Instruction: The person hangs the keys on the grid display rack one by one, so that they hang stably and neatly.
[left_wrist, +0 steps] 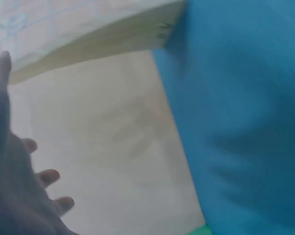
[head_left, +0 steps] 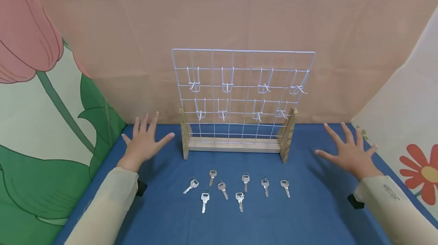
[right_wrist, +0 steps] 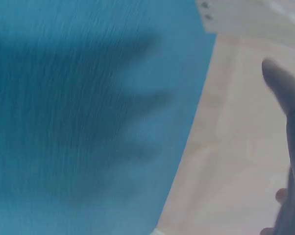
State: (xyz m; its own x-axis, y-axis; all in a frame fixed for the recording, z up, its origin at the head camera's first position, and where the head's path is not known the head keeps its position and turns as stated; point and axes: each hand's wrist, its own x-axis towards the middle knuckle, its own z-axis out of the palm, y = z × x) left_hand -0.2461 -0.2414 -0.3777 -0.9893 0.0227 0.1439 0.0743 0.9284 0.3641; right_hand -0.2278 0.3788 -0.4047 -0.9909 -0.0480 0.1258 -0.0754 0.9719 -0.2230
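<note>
My left hand [head_left: 143, 144] hovers over the table left of a white wire grid rack [head_left: 243, 69], its fingers spread wide and holding nothing. On the other side my right hand [head_left: 351, 154] is likewise spread with nothing in it. Two rows of white hooks [head_left: 227, 85] hang on the grid, all bare. The grid stands in a wooden base [head_left: 234, 145]. Several silver keys with small rings lie scattered in front of it, among them one key [head_left: 205, 199] at the left and another key [head_left: 285, 187] at the far right. In the left wrist view the wooden end piece [left_wrist: 133, 34] shows near the thumb.
A blue cloth [head_left: 260, 222] covers the table. Behind it rises a plain tan backdrop [head_left: 246, 13]. Painted panels flank both sides, with a large tulip [head_left: 27, 28] at left and a red flower [head_left: 429, 172] at right.
</note>
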